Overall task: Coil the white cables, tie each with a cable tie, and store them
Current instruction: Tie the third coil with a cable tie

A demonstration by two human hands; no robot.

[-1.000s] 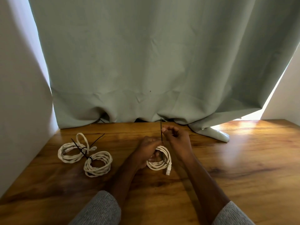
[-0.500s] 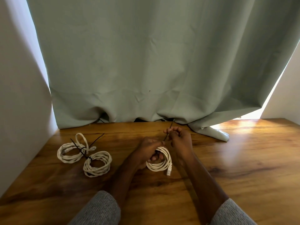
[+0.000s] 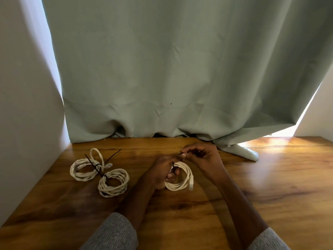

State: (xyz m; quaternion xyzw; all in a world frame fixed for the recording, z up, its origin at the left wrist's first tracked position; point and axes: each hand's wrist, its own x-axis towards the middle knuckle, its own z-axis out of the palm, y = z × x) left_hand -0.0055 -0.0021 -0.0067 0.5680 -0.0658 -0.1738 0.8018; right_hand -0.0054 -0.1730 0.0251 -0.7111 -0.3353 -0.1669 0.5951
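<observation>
A small coil of white cable (image 3: 182, 179) lies on the wooden table (image 3: 270, 186) at the centre. My left hand (image 3: 160, 173) grips the coil's left side, fingers through the loop. A black cable tie (image 3: 175, 164) wraps the coil at its top. My right hand (image 3: 200, 154) pinches the tie's loose tail just above the coil, low and pointing left. Two more white coils lie to the left: one further back (image 3: 82, 168) and one nearer (image 3: 113, 183), each bound with a black tie whose tail sticks up.
A grey-green curtain (image 3: 180, 69) hangs along the table's back edge, its hem spilling onto the wood at the right. A pale wall (image 3: 27, 105) borders the table's left side. Bright light falls on the far right corner.
My right hand has drawn the tie's tail from upright down and to the side, closer to the coil. My left hand and the other two coils have stayed put.
</observation>
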